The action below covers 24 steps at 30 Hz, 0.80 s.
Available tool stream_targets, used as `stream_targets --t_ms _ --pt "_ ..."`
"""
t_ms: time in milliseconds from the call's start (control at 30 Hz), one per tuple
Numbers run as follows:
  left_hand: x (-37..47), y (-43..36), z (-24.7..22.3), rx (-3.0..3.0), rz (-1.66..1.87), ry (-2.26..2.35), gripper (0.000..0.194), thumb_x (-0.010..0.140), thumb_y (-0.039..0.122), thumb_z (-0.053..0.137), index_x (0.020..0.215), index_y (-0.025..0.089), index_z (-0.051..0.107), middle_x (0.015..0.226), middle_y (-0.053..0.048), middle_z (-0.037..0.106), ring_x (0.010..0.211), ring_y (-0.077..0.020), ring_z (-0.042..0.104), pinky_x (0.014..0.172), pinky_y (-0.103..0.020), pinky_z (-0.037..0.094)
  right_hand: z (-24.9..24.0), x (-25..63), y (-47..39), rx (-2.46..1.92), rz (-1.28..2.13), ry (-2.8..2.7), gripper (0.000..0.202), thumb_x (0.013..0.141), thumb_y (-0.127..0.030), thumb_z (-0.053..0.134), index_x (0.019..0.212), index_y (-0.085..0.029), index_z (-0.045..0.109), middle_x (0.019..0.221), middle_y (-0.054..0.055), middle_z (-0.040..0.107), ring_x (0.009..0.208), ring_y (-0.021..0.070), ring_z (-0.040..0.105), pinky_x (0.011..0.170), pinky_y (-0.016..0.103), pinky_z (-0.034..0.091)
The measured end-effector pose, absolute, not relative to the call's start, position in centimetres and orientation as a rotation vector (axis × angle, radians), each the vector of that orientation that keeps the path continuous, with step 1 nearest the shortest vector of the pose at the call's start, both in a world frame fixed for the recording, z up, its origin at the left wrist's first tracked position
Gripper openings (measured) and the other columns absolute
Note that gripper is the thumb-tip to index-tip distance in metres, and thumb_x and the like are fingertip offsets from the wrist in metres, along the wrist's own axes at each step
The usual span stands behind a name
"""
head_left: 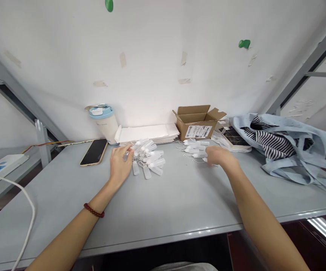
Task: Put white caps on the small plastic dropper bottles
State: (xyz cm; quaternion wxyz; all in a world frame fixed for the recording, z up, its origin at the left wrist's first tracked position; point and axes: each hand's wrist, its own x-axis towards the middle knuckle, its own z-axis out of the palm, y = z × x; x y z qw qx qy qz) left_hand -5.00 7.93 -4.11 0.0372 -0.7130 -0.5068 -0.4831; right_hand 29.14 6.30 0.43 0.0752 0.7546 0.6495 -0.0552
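A loose pile of small translucent white bottles [154, 158] with thin strings lies on the grey table. My left hand [120, 163] is at the pile's left edge, thumb and forefinger pinched together at a bottle there. A smaller group of similar bottles [192, 147] lies to the right, in front of the cardboard box, roughly side by side. My right hand [218, 155] is at the right end of this group, blurred by motion; its fingers are partly hidden, and what they hold cannot be made out.
An open cardboard box [195, 122], a stack of white envelopes [146, 132] and a lidded cup [106, 124] stand along the wall. A phone [94, 152] lies at left, a light blue bag [281, 139] at right. A white cable [32, 214] crosses the left side.
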Motion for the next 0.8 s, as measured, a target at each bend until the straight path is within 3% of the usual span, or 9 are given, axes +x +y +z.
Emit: stream_targets --t_ms 133,233,467,800 --pt "-4.6 7.1 -3.5 -2.169 -1.485 -1.493 0.021 0.085 0.023 0.049 0.099 0.018 0.064 0.086 -0.005 0.066 0.091 -0.0237 0.054 0.079 -0.038 0.045 1.1 28.1 5.7 2.198 -0.197 2.067 0.017 0.053 -0.011 0.068 0.053 -0.019 0.053 0.058 0.004 0.056 0.053 0.0156 0.053 0.045 0.024 0.032" --pt "-3.9 6.0 -3.0 -2.187 -1.494 -1.414 0.019 0.086 0.02 0.049 0.1 0.018 0.062 0.086 -0.005 0.065 0.089 -0.0227 0.053 0.079 -0.037 0.046 2.2 27.0 4.9 2.129 -0.3 2.257 0.008 0.06 -0.016 0.061 0.056 -0.018 0.055 0.063 0.003 0.058 0.058 0.0155 0.053 0.048 0.025 0.032" --pt "-1.7 3.4 -2.4 -2.398 -1.448 -1.154 0.023 0.086 0.015 0.05 0.107 0.019 0.057 0.088 -0.005 0.063 0.087 -0.0206 0.052 0.083 -0.038 0.045 2.7 23.1 3.6 1.912 -1.191 2.859 0.012 0.071 -0.022 0.05 0.07 -0.016 0.061 0.068 0.0 0.059 0.065 0.014 0.053 0.058 0.024 0.037" --pt "-1.8 3.4 -2.4 -2.561 -1.309 -1.01 0.035 0.087 0.016 0.051 0.122 0.02 0.049 0.094 -0.007 0.062 0.089 -0.0221 0.052 0.08 -0.039 0.046 0.9 20.0 2.9 1.847 -1.139 2.988 0.017 0.072 -0.016 0.044 0.076 -0.015 0.061 0.064 -0.001 0.053 0.059 0.0117 0.044 0.053 0.023 0.03"
